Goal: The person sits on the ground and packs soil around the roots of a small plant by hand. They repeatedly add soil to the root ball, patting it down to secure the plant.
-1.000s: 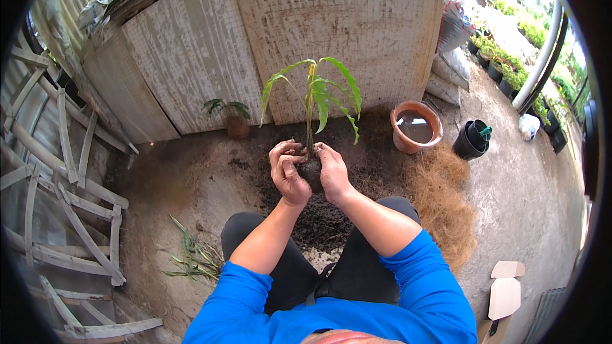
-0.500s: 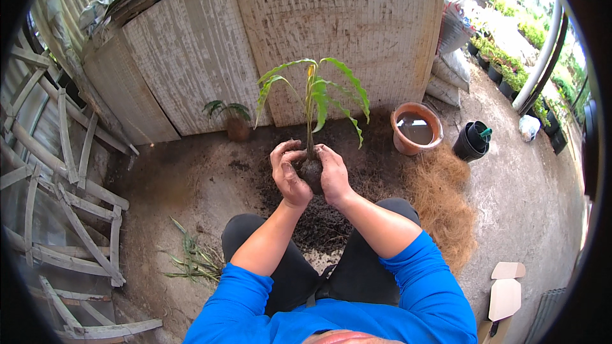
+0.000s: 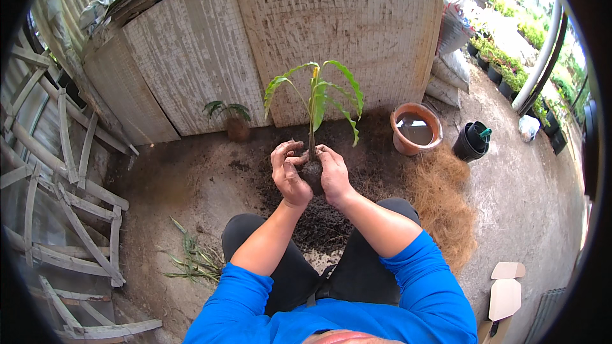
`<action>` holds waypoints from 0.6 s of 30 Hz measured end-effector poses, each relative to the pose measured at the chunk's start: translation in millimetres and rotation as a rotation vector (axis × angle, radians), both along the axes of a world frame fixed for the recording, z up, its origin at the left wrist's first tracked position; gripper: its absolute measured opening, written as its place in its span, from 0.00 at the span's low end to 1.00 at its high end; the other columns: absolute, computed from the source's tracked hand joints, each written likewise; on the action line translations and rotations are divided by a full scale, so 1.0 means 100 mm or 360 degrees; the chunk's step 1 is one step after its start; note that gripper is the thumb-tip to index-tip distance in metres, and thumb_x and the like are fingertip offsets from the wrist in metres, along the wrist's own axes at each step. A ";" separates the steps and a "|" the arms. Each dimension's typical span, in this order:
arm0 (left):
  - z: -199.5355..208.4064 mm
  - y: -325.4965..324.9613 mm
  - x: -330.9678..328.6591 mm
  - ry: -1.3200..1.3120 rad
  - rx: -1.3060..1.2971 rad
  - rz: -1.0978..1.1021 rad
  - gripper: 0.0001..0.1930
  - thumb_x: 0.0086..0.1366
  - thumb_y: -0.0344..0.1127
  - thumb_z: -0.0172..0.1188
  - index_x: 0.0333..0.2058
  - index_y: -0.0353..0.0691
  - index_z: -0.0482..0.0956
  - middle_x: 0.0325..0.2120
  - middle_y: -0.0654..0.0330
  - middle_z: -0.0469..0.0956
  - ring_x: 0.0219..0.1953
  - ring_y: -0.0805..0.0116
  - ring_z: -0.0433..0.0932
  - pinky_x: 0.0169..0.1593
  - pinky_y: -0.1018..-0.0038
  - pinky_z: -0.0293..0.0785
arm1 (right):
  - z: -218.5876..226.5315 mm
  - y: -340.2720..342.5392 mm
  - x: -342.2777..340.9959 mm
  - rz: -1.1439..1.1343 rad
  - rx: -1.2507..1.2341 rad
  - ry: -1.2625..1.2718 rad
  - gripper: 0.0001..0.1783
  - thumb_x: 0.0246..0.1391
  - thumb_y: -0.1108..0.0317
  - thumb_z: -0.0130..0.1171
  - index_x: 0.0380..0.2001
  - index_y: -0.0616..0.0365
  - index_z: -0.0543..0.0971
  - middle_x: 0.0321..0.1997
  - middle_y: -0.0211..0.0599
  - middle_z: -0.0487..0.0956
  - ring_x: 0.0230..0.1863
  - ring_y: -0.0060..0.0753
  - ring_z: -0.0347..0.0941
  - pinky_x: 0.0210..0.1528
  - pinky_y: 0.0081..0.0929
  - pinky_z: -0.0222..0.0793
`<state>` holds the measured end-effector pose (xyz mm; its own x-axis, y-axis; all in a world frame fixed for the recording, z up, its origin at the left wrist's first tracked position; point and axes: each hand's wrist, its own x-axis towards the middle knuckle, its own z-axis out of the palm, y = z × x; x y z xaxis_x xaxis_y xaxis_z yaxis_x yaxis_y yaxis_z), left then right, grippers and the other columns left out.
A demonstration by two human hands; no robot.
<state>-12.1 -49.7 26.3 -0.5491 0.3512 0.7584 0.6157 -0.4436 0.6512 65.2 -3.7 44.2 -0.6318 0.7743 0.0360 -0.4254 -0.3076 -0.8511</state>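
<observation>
Between my two soil-stained hands is the round, dark soil ball (image 3: 312, 174) of a leafy green plant (image 3: 319, 99). My left hand (image 3: 288, 173) cups its left side, with the fingers curled at the top near the stem. On the opposite side my right hand (image 3: 334, 175) presses against the ball. The plant stands upright, its long leaves arching outward above my hands. Loose dark soil (image 3: 322, 226) lies in a heap on the ground below, between my knees. The underside of the ball is partly hidden by my palms.
Right of the soil are brown fibre (image 3: 446, 197), a terracotta pot of water (image 3: 417, 132) and black pots (image 3: 472, 142). A small plant with a brown root ball (image 3: 238, 129) stands by the panels (image 3: 338, 32). Cut leaves (image 3: 194, 258) lie left; wooden slats (image 3: 70, 204) line that side.
The plant has turned and tilted slightly, its leaves shifting a little between my hands. Both hands stay around the soil ball in nearly the same place.
</observation>
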 end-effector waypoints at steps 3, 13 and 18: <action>-0.02 0.01 0.00 -0.0035 -0.0019 -0.0020 0.26 0.65 0.46 0.30 0.30 0.28 0.72 0.38 0.51 0.70 0.43 0.63 0.68 0.43 0.71 0.64 | -0.08 0.02 -0.01 -0.0033 -0.0024 -0.0014 0.11 0.56 0.68 0.38 0.30 0.60 0.71 0.30 0.29 0.72 0.33 0.17 0.65 0.38 0.17 0.61; -0.01 0.06 0.08 -0.0314 -0.0361 -0.0009 0.21 0.66 0.43 0.33 0.41 0.32 0.69 0.42 0.51 0.69 0.47 0.59 0.66 0.53 0.67 0.58 | -0.11 0.22 -0.05 -0.0194 -0.0262 -0.0041 0.24 0.60 0.52 0.32 0.32 0.61 0.72 0.31 0.38 0.75 0.32 0.29 0.72 0.40 0.26 0.67; -0.08 0.10 0.19 -0.0842 -0.0410 -0.0489 0.25 0.67 0.47 0.32 0.48 0.29 0.63 0.44 0.53 0.68 0.50 0.64 0.64 0.55 0.71 0.55 | -0.18 0.25 -0.12 -0.0246 -0.0235 0.0003 0.25 0.60 0.52 0.31 0.37 0.61 0.71 0.35 0.36 0.75 0.37 0.28 0.70 0.44 0.25 0.64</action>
<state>7.2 -40.0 18.0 -0.6704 0.6851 0.2849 0.0544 -0.3376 0.9397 53.4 20.9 25.9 -0.5051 0.8590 -0.0841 -0.4787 -0.3599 -0.8008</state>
